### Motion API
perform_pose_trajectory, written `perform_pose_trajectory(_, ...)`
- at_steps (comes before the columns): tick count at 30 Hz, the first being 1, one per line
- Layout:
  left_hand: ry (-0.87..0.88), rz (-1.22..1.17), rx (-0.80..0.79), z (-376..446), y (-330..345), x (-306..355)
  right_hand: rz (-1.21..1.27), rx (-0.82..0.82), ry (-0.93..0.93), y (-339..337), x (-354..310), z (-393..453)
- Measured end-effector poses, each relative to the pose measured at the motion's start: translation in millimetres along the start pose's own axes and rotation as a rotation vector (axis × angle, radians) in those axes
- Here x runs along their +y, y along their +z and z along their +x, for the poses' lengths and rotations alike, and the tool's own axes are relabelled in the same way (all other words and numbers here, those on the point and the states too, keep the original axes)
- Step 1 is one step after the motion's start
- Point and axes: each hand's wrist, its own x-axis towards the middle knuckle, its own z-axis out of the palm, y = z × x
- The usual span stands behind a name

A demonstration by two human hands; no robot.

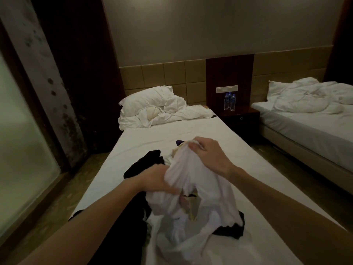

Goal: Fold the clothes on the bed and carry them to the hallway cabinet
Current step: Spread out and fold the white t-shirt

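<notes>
A white garment (193,190) hangs bunched above the near bed (145,138). My right hand (208,153) pinches its top edge and lifts it. My left hand (154,180) grips a fold of the same garment lower down on its left side. Under and beside it lie black clothes (145,161), spread toward the bed's near left corner, and another dark piece (232,229) shows at the lower right. A small purple item (180,143) peeks out behind the white garment.
A pillow and crumpled white duvet (158,109) fill the head of the near bed. A dark nightstand (240,117) with water bottles (229,101) stands between the beds. A second bed (305,129) is at the right. A frosted glass panel (21,142) stands at the left.
</notes>
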Motion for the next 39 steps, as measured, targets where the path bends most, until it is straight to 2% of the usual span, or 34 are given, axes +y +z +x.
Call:
perform_pose_trajectory(3,0.008,0.011,-0.082,-3.3,25.3,-17.6,0.109,0.186,0.115,-28.1,3.3,8.6)
perform_pose_trajectory(5,-0.018,-0.161,0.004,-7.4,29.6,-32.6,0.077,0.224,0.152,-50.6,11.5,11.3)
perform_pose_trajectory(9,-0.112,-0.541,0.182,-14.5,4.1,-40.6,0.027,0.192,0.184,-80.8,26.3,9.9)
perform_pose_trajectory(14,-0.100,-0.834,0.384,-28.4,-48.3,-18.0,-0.029,0.157,0.282,-98.6,34.8,14.4)
perform_pose_trajectory(16,-0.074,-0.864,0.460,-39.8,-68.8,-9.0,-0.023,0.178,0.284,-104.7,30.5,15.7)
perform_pose_trajectory(20,0.029,-0.639,0.580,-71.0,-111.5,13.0,0.014,0.292,0.188,-119.4,2.1,16.8)
perform_pose_trajectory(23,0.091,-0.340,0.653,-97.6,-144.0,27.8,0.027,0.339,0.067,-136.3,-29.5,12.5)
perform_pose_trajectory(26,0.108,-0.155,0.866,-122.9,-166.0,37.1,0.020,0.333,-0.021,-155.6,-58.6,4.1)
perform_pose_trajectory(29,0.091,-0.172,1.185,-141.0,-182.6,44.3,0.050,0.359,-0.088,-178.9,-79.8,-3.3)
perform_pose_trajectory(31,0.112,-0.148,1.293,-149.9,-191.5,57.4,0.061,0.386,-0.120,-192.2,-91.1,-9.4)
perform_pose_trajectory(34,0.217,-0.070,1.259,-154.3,-193.5,78.8,0.083,0.406,-0.140,-201.8,-101.4,-14.3)
perform_pose_trajectory(36,0.317,-0.005,1.165,-155.5,-190.6,89.4,0.110,0.444,-0.134,-205.5,-102.3,-14.8)
perform_pose_trajectory(39,0.353,0.187,1.007,-145.3,-184.8,89.8,0.129,0.488,-0.113,-209.8,-95.7,-13.4)
